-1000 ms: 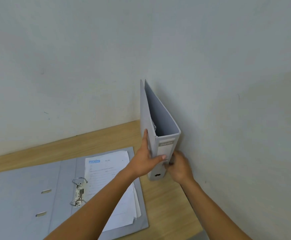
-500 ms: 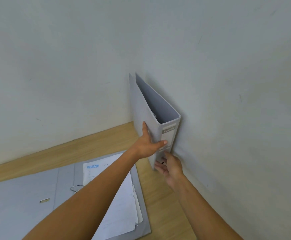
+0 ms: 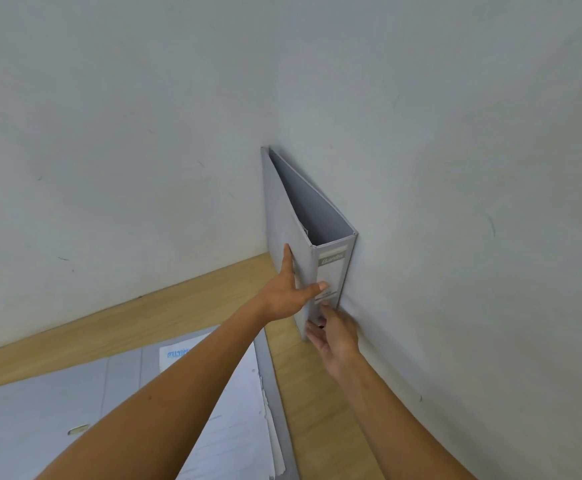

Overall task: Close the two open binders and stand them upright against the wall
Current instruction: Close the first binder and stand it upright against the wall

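A closed grey binder (image 3: 284, 209) stands upright on the wooden table (image 3: 178, 306), its back cover flat against the right-hand wall (image 3: 455, 220) near the room corner, labelled spine facing me. My left hand (image 3: 287, 296) lies on its left cover with the thumb across the spine, holding it. My right hand (image 3: 334, 337) is at the foot of the spine, fingers spread and only touching it. The second grey binder (image 3: 40, 403) lies open and flat at the lower left, with white papers (image 3: 237, 427) on its right half, partly hidden by my left forearm.
Pale walls meet in a corner just behind the standing binder. A strip of bare wood runs between the open binder's right edge and the right-hand wall. More wood shows along the back wall.
The closed binder has gone further back and right until it rests against the wall. My right hand has loosened from the binder's bottom and now has its fingers spread.
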